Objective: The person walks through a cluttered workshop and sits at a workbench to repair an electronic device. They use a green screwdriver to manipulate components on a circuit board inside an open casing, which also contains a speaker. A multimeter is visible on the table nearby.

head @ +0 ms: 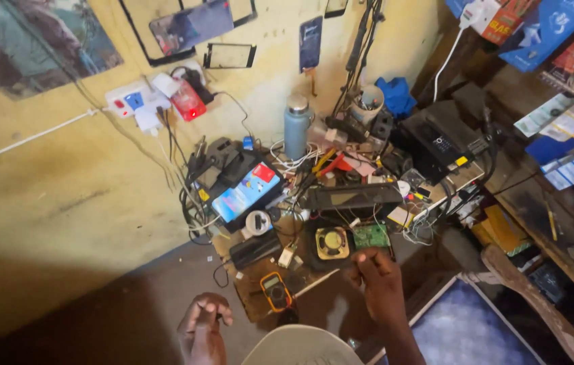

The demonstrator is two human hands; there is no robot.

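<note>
Reaching up to the green circuit board [371, 235], the right hand [379, 284] pinches something too small to identify, perhaps a wire. Just left sits a round speaker [332, 242]. The left hand [203, 329], loosely curled, holds nothing; a yellow multimeter [276, 291] lies between.

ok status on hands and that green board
Right hand reaching at green board. Left hand low, curled, empty. Speaker, loose wires crowd it.
</note>
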